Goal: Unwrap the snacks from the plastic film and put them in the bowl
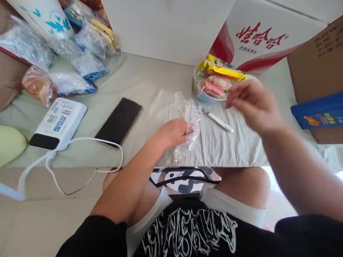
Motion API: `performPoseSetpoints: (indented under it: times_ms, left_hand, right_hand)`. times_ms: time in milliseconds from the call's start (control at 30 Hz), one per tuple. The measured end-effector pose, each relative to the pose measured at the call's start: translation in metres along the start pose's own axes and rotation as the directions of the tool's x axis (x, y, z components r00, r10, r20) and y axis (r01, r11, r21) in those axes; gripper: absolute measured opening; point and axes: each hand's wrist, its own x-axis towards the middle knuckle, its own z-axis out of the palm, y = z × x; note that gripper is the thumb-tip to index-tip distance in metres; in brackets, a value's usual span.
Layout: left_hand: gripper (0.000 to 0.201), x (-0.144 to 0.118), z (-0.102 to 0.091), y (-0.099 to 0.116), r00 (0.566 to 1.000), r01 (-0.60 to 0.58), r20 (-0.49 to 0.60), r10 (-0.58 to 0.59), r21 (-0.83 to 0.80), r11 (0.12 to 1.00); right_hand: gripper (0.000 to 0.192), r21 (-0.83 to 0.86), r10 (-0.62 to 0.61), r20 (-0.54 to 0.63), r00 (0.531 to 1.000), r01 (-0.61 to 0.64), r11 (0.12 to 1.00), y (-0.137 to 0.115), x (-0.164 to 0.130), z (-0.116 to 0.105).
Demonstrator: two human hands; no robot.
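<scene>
My left hand [175,132] is closed on a crumpled clear plastic bag [187,142] that lies on the pale cloth. Something small and dark shows at its fingertips, too unclear to name. My right hand [254,103] is raised just right of a round clear tub [197,84], its fingers curled toward the thumb and smeared by motion; whether they pinch anything cannot be made out. Inside the tub are a yellow snack packet [222,71] and a pink-wrapped packet [214,88]. A white pen-like tool [218,120] lies on the cloth between my hands.
A black phone [119,121] and a white box-shaped device [60,123] with a white cable [120,153] lie on the left. Behind them are several plastic-wrapped packets [88,66]. White cartons [166,28] stand at the back, and a blue package [318,110] is at the right.
</scene>
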Motion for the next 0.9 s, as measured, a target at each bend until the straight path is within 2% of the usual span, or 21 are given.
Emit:
performPoseSetpoints:
  times_ms: [67,100,167,267,333,467,533,600,667,767,833,900]
  left_hand:
    - [0.021,0.000,0.007,0.008,0.992,-0.087,0.099,0.082,0.040,0.995]
    - [0.021,0.000,0.011,0.012,0.985,-0.109,0.141,0.099,0.067,0.992]
    - [0.020,0.000,0.022,0.019,0.977,-0.131,0.183,0.111,0.102,0.986]
    - [0.025,0.002,0.037,0.024,0.970,-0.150,0.210,0.119,0.142,0.978]
    - [0.030,0.004,0.043,0.023,0.973,-0.153,0.197,0.121,0.157,0.976]
    - [0.031,0.011,0.038,0.016,0.996,-0.077,0.047,0.073,0.102,0.992]
    - [0.029,0.015,0.031,0.011,0.997,0.028,-0.066,-0.027,0.018,0.999]
    - [0.026,0.020,0.024,0.005,0.974,0.146,-0.160,-0.162,-0.103,0.984]
    - [0.022,0.025,0.020,-0.002,0.931,0.225,-0.231,-0.281,-0.240,0.944]
    - [0.013,0.029,0.016,-0.015,0.860,0.228,-0.331,-0.389,-0.434,0.872]
    - [0.006,0.029,0.014,-0.023,0.803,0.201,-0.398,-0.444,-0.519,0.830]
    - [0.012,0.026,0.012,-0.029,0.753,0.174,-0.451,-0.478,-0.565,0.807]
  right_hand:
    - [0.052,0.087,0.052,0.109,0.993,-0.061,0.994,0.009,-0.047,0.023]
    - [0.066,0.092,0.055,0.126,0.991,-0.067,0.993,0.016,-0.064,0.033]
    - [0.084,0.111,0.037,0.132,0.991,-0.052,0.992,0.030,-0.085,0.052]
    - [0.087,0.176,0.004,0.133,0.991,-0.028,0.984,0.045,-0.093,0.067]
    - [0.077,0.210,0.016,0.094,0.995,-0.035,0.977,0.048,-0.092,0.069]
    - [0.025,0.247,0.161,-0.107,0.981,-0.130,0.960,0.049,-0.095,0.065]
    - [0.013,0.262,0.243,-0.214,0.946,-0.184,0.947,0.050,-0.097,0.062]
    - [0.010,0.251,0.267,-0.301,0.916,-0.194,0.948,0.051,-0.097,0.059]
    - [0.016,0.213,0.231,-0.380,0.896,-0.158,0.964,0.050,-0.097,0.056]
    - [0.025,0.198,0.170,-0.450,0.877,-0.088,0.976,0.048,-0.098,0.050]
    - [0.030,0.232,0.181,-0.441,0.879,-0.083,0.969,0.046,-0.100,0.048]
    - [0.035,0.244,0.208,-0.429,0.879,-0.109,0.964,0.044,-0.101,0.046]
